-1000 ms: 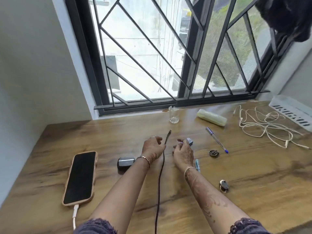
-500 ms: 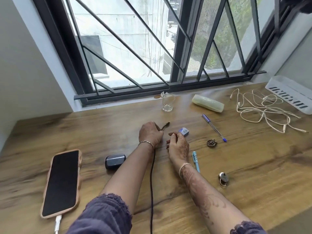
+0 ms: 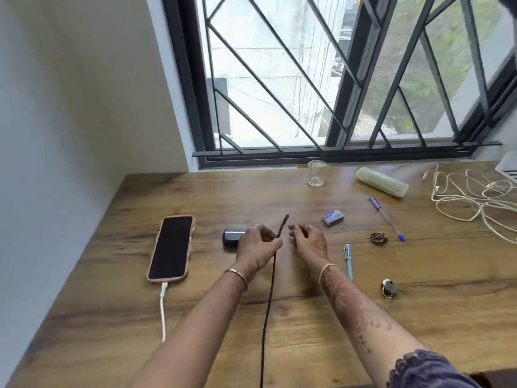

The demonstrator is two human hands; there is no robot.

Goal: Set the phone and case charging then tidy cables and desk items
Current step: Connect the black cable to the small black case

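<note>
A phone [image 3: 171, 247] in a peach cover lies face up at the left of the wooden desk [image 3: 279, 317], with a white cable [image 3: 162, 306] plugged into its near end. A dark earbud case [image 3: 232, 237] sits just right of it, partly hidden by my left hand [image 3: 258, 243]. That hand pinches a dark braided cable [image 3: 270, 298] a little below its plug, which points up and away. My right hand [image 3: 310, 242] hovers beside the plug with loosely curled fingers, holding nothing.
A small glass [image 3: 317, 173] and a pale tube-shaped box [image 3: 382, 181] stand near the window. An eraser [image 3: 332, 217], two pens [image 3: 386, 218] [image 3: 348, 260], a brown trinket [image 3: 378, 238] and a metal ring [image 3: 389, 287] lie to the right. Tangled white cables [image 3: 475, 200] fill the far right.
The view has swung so the desk items sit further right. My left hand has lifted the dark cable's plug end upright. My right hand has left the eraser and moved toward the plug.
</note>
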